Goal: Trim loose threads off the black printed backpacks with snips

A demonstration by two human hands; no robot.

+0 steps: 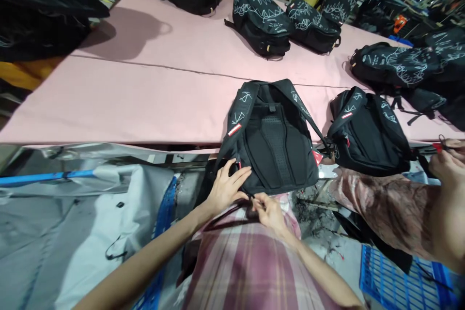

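A black backpack (274,145) leans on the table's near edge, its padded back panel and shoulder straps facing me. White scribbled lines and small red labels mark its straps. My left hand (225,186) is at its lower left corner, fingers curled against the bag and thumb reaching toward the other hand. Just below the bag's bottom edge, my right hand (269,210) pinches a thin dark strap (250,210); its exact end is hidden by the fingers. The two hands are close together above my lap, over a plaid garment.
Several more black backpacks (261,22) lie along the pink-covered table (163,101). On the right, another person's hand (450,160) is near a second backpack (370,131). Blue crates (395,271) stand on the floor; grey sheeting (90,223) hangs at left.
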